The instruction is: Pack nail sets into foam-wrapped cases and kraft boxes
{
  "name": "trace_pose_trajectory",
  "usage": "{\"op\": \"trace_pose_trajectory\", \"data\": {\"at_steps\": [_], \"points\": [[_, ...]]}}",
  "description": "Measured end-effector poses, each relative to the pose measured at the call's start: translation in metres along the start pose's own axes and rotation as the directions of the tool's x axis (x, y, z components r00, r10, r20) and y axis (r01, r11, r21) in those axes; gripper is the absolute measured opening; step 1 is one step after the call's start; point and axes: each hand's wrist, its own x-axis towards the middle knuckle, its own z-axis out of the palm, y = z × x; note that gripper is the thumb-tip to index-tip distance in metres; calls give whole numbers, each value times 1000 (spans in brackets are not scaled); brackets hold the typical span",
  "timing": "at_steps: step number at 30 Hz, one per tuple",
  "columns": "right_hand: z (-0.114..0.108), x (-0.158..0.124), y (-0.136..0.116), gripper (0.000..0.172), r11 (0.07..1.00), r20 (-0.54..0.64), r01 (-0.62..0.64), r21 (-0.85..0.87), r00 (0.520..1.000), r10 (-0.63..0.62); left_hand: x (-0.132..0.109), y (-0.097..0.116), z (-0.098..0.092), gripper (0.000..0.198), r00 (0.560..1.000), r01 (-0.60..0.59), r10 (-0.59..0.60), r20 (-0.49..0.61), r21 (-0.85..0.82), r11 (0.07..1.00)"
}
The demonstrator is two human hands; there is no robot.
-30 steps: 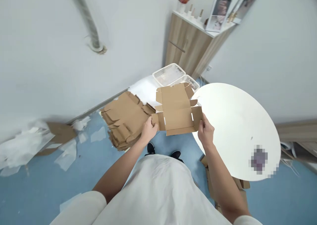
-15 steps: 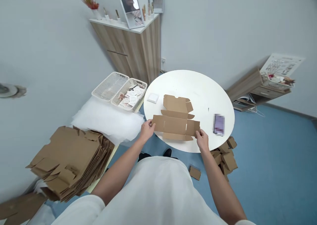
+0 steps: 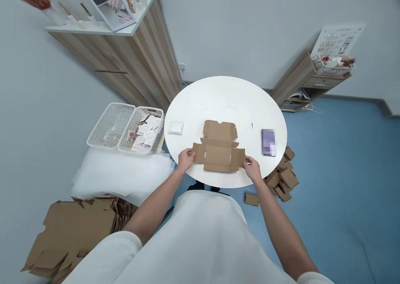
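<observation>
An unfolded brown cardboard box (image 3: 218, 154) lies over the near part of the round white table (image 3: 221, 96), its lid part pointing away from me. My left hand (image 3: 186, 159) pinches the box's left side flap between thumb and fingers. On the opposite side, my right hand (image 3: 251, 167) grips the edge of the right flap. Both side flaps tilt up a little from the middle panel. A small white square packet (image 3: 176, 128) rests on the table to the left. Towards the right edge lies a purple item (image 3: 268, 142), blurred by pixels.
Left of the table are a white basket of paper cards (image 3: 145, 132), another white basket (image 3: 111, 123), translucent sheets (image 3: 121, 173) and a stack of flat cardboard boxes (image 3: 75, 230). Folded boxes (image 3: 283, 175) pile on the floor at right. A wooden cabinet (image 3: 125, 63) stands behind.
The view has shifted. The cardboard box now lies lower on the table, with its side flaps and lid flaps bent up more. Both hands keep their hold on the side flaps.
</observation>
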Motion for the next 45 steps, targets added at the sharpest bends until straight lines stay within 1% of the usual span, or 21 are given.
{"op": "trace_pose_trajectory", "data": {"at_steps": [4, 7, 9, 11, 13, 14, 15, 17, 18, 19, 20, 21, 23, 27, 29, 32, 34, 38, 41, 45], "points": [[6, 6, 0, 42, 995, -84, -90, -39, 993, 86, 25, -1, 4, 21, 996, 49, -47, 72, -21, 999], [12, 8, -1, 45, 989, -154, -138, -43, 979, 130, 40, -3, 5, 28, 989, 45, -43, 141, -7, 999], [17, 6, -2, 47, 987, -178, -155, -48, 973, 144, 43, -3, 4, 38, 988, -15, 9, 155, 38, 999], [21, 3, -4, 49, 986, -190, -159, -56, 971, 146, 40, -2, 3, 52, 987, -118, 101, 123, 145, 982], [25, 2, -7, 53, 987, -212, -139, -84, 970, 119, 31, 2, 2, 65, 968, -249, 228, 105, 295, 923], [25, 3, -10, 56, 987, -227, -123, -106, 969, 96, 25, 4, 2, 70, 943, -332, 299, 145, 355, 874], [26, 6, -12, 59, 985, -241, -106, -133, 968, 72, 19, 7, 3, 73, 906, -423, 369, 209, 396, 815], [24, 16, -20, 62, 981, -244, -79, -175, 969, 34, 8, 13, 7, 74, 807, -587, 459, 371, 428, 687], [22, 23, -24, 63, 981, -232, -67, -184, 972, 23, 3, 16, 10, 74, 761, -644, 473, 443, 432, 631], [20, 32, -29, 63, 981, -215, -55, -186, 977, 14, -2, 19, 14, 75, 725, -683, 471, 502, 435, 587], [18, 41, -33, 63, 983, -193, -44, -180, 981, 8, -5, 21, 18, 75, 701, -706, 458, 547, 441, 554], [17, 52, -38, 63, 985, -167, -37, -169, 986, 8, -7, 22, 23, 75, 690, -716, 439, 576, 452, 532], [14, 72, -46, 64, 990, -99, -42, -131, 995, 29, -10, 24, 32, 74, 691, -713, 399, 603, 482, 509], [15, 109, -53, 65, 995, 37, -80, -57, 996, 82, -10, 23, 44, 61, 738, -666, 345, 580, 543, 511], [18, 123, -51, 63, 995, 63, -94, -33, 993, 96, -10, 22, 48, 57, 758, -644, 329, 563, 563, 518], [25, 136, -46, 55, 992, 65, -124, 5, 990, 124, -10, 22, 53, 53, 771, -628, 314, 554, 581, 517], [29, 140, -42, 47, 991, 62, -130, 10, 990, 129, -10, 23, 55, 53, 773, -625, 303, 557, 589, 512], [33, 142, -38, 28, 995, 69, -79, -55, 994, 83, -9, 28, 59, 61, 782, -614, 286, 553, 605, 507], [31, 139, -40, 25, 998, 87, -33, -55, 995, 38, -6, 35, 60, 69, 793, -604, 303, 529, 620, 501], [25, 128, -44, 27, 998, 133, 40, -43, 991, -34, -2, 45, 61, 81, 808, -589, 335, 485, 648, 483]]}}
